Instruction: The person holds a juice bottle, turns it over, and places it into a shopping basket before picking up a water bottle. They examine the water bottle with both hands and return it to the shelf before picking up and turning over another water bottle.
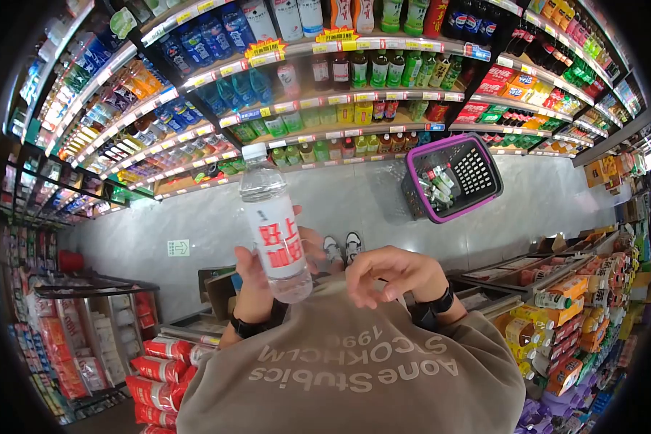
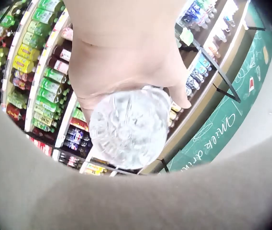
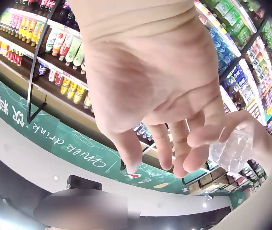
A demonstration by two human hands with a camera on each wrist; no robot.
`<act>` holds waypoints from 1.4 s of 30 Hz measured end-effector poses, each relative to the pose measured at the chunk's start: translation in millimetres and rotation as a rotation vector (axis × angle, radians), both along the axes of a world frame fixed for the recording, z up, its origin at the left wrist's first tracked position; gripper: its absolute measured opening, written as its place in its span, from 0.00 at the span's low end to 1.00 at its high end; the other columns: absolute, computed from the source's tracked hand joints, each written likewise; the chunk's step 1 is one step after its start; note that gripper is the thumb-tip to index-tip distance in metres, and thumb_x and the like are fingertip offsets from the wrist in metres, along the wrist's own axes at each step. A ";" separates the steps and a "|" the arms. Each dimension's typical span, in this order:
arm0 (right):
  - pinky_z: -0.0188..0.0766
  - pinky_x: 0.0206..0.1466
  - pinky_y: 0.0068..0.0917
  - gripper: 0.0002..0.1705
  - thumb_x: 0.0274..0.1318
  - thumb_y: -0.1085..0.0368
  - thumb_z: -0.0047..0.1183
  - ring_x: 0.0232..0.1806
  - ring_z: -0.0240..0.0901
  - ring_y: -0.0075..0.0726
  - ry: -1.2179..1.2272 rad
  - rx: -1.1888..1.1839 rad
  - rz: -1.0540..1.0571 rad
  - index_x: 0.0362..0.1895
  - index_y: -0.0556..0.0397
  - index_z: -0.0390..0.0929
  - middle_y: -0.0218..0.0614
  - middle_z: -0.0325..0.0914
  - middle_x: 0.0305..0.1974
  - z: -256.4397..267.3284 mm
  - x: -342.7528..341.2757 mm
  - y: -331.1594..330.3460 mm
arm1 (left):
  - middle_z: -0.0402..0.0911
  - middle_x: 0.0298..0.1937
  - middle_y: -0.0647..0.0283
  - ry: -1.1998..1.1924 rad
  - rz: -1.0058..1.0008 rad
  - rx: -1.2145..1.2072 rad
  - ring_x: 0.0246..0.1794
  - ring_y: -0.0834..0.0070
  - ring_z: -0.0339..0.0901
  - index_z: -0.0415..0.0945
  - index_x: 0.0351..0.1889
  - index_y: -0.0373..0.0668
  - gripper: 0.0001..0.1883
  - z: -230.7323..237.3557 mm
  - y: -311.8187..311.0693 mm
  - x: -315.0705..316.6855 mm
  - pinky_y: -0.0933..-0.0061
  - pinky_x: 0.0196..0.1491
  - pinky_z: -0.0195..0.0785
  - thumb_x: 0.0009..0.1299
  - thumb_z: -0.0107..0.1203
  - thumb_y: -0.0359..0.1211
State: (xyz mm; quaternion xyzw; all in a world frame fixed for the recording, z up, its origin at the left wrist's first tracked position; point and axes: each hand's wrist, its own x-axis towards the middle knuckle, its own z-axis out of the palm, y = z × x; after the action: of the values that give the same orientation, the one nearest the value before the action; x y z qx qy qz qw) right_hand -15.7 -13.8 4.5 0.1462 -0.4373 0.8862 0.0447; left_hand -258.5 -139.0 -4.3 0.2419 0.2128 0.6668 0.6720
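Head view: we see the left hand [image 2: 126,69] with thumb and fingers curled around a clear, white-labelled bottle [image 1: 276,231], held before the brown shirt [image 1: 354,369]; its base faces the left-wrist camera. Just beside the bottle, yet apart from it, we find the right hand [image 1: 398,273], fingers relaxed and loosely bent. Beyond, a purple-rimmed basket [image 1: 468,206] containing several items [image 1: 441,184] stands on the floor [image 1: 333,192] near drink shelves [image 1: 372,95].

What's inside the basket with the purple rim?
The basket holds what look like several bottles, some showing green and white. Whatever lies beneath them, and the basket's bottom there, is covered; their labels are too small to read.
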 end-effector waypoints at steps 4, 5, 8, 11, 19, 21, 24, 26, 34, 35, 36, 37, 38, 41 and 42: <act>0.74 0.46 0.30 0.34 0.64 0.64 0.59 0.50 0.74 0.38 -0.060 0.117 -0.191 0.72 0.56 0.63 0.44 0.59 0.73 13.6 -4.2 -4.9 | 0.56 0.76 0.37 0.185 -0.065 0.021 0.73 0.44 0.64 0.43 0.80 0.35 0.72 8.2 2.7 -9.2 0.42 0.70 0.64 0.52 0.55 0.81; 0.75 0.46 0.30 0.36 0.64 0.65 0.59 0.52 0.73 0.38 -0.070 0.121 -0.201 0.73 0.56 0.61 0.43 0.54 0.75 12.8 -4.9 -4.6 | 0.56 0.76 0.38 0.172 -0.068 0.023 0.74 0.44 0.63 0.43 0.80 0.34 0.72 8.7 3.4 -9.0 0.41 0.71 0.61 0.52 0.54 0.81; 0.76 0.47 0.30 0.41 0.63 0.64 0.59 0.56 0.72 0.40 -0.099 0.136 -0.227 0.77 0.55 0.57 0.42 0.44 0.80 9.3 -4.9 -2.4 | 0.54 0.78 0.40 0.141 -0.051 0.023 0.76 0.43 0.59 0.42 0.80 0.34 0.73 9.4 5.7 -5.4 0.39 0.75 0.52 0.53 0.53 0.82; 0.77 0.50 0.30 0.42 0.63 0.63 0.60 0.58 0.71 0.40 -0.104 0.196 -0.246 0.78 0.54 0.56 0.42 0.42 0.81 7.3 0.2 -1.1 | 0.51 0.80 0.40 0.129 0.004 0.026 0.78 0.42 0.54 0.41 0.81 0.36 0.73 8.6 4.6 -1.5 0.39 0.76 0.49 0.52 0.51 0.83; 0.76 0.57 0.32 0.42 0.63 0.63 0.61 0.60 0.71 0.40 -0.074 0.325 -0.240 0.78 0.51 0.58 0.42 0.41 0.81 2.0 1.4 0.0 | 0.49 0.80 0.39 0.099 0.017 0.076 0.79 0.38 0.51 0.38 0.82 0.39 0.72 5.8 4.5 -4.2 0.35 0.75 0.49 0.53 0.44 0.85; 0.75 0.58 0.34 0.42 0.63 0.62 0.61 0.61 0.71 0.40 -0.066 0.339 -0.224 0.78 0.50 0.58 0.43 0.43 0.81 -0.2 0.8 1.1 | 0.56 0.77 0.37 0.025 0.048 0.015 0.77 0.37 0.55 0.39 0.82 0.40 0.71 -0.4 3.2 -6.9 0.33 0.72 0.55 0.55 0.41 0.85; 0.74 0.59 0.35 0.42 0.63 0.62 0.61 0.63 0.72 0.41 -0.044 0.338 -0.183 0.78 0.49 0.57 0.44 0.46 0.80 -1.8 -0.6 1.9 | 0.67 0.70 0.36 -0.214 -0.041 0.186 0.75 0.37 0.59 0.39 0.83 0.43 0.67 -12.1 11.0 -14.6 0.30 0.68 0.59 0.59 0.37 0.84; 0.74 0.60 0.37 0.42 0.64 0.61 0.61 0.63 0.72 0.41 -0.039 0.347 -0.171 0.78 0.49 0.57 0.44 0.48 0.80 -1.5 -0.8 1.6 | 0.70 0.68 0.36 -0.308 -0.096 0.283 0.75 0.38 0.60 0.39 0.83 0.46 0.64 -23.1 12.1 -25.4 0.28 0.68 0.57 0.61 0.35 0.83; 0.75 0.60 0.37 0.37 0.66 0.66 0.56 0.63 0.72 0.41 -0.095 0.350 -0.169 0.77 0.53 0.59 0.43 0.55 0.78 -2.9 -4.1 -0.1 | 0.46 0.84 0.53 -0.200 0.155 0.218 0.85 0.55 0.38 0.39 0.84 0.60 0.63 2.6 6.8 -50.8 0.20 0.74 0.34 0.56 0.36 0.85; 0.75 0.60 0.37 0.37 0.66 0.67 0.56 0.63 0.72 0.41 -0.107 0.345 -0.168 0.77 0.53 0.59 0.43 0.56 0.77 -2.3 -4.6 -0.4 | 0.43 0.85 0.53 -0.188 0.190 0.210 0.85 0.55 0.36 0.40 0.84 0.60 0.63 6.5 7.1 -53.4 0.20 0.73 0.35 0.56 0.37 0.85; 0.75 0.60 0.37 0.36 0.67 0.68 0.56 0.63 0.72 0.40 -0.115 0.341 -0.166 0.77 0.54 0.59 0.42 0.57 0.77 -1.1 -5.3 0.1 | 0.41 0.85 0.53 -0.172 0.227 0.205 0.85 0.55 0.35 0.41 0.84 0.59 0.63 10.8 7.2 -55.5 0.19 0.73 0.36 0.56 0.37 0.85; 0.75 0.60 0.37 0.36 0.67 0.68 0.55 0.63 0.72 0.40 -0.120 0.336 -0.159 0.76 0.54 0.59 0.42 0.57 0.77 0.2 -8.1 1.0 | 0.38 0.85 0.53 -0.186 0.261 0.177 0.86 0.54 0.33 0.44 0.83 0.59 0.63 15.2 6.2 -55.7 0.19 0.73 0.38 0.55 0.38 0.85; 0.75 0.60 0.37 0.36 0.67 0.68 0.55 0.64 0.72 0.40 -0.127 0.349 -0.159 0.76 0.54 0.60 0.42 0.58 0.77 1.0 -10.1 1.6 | 0.39 0.85 0.53 -0.189 0.282 0.170 0.85 0.54 0.33 0.44 0.83 0.59 0.64 18.2 5.1 -56.5 0.20 0.72 0.39 0.55 0.38 0.86; 0.74 0.61 0.36 0.35 0.67 0.68 0.55 0.64 0.72 0.39 -0.142 0.365 -0.154 0.76 0.55 0.60 0.41 0.59 0.76 1.4 -12.3 1.7 | 0.40 0.85 0.51 -0.164 0.334 0.174 0.85 0.53 0.34 0.45 0.83 0.57 0.65 24.4 2.4 -59.0 0.20 0.72 0.41 0.54 0.38 0.86; 0.74 0.61 0.36 0.35 0.67 0.68 0.55 0.64 0.72 0.39 -0.144 0.357 -0.150 0.76 0.54 0.60 0.41 0.59 0.76 1.1 -12.7 1.6 | 0.40 0.85 0.51 -0.158 0.346 0.173 0.85 0.53 0.35 0.45 0.83 0.57 0.65 25.7 1.4 -59.1 0.21 0.72 0.41 0.54 0.38 0.86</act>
State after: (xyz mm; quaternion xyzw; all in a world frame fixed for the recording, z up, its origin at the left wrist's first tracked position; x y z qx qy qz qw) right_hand -28.4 -12.2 5.6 0.0551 -0.5992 0.7970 0.0528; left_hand -317.6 -137.7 21.4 0.2055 0.1399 0.8049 0.5388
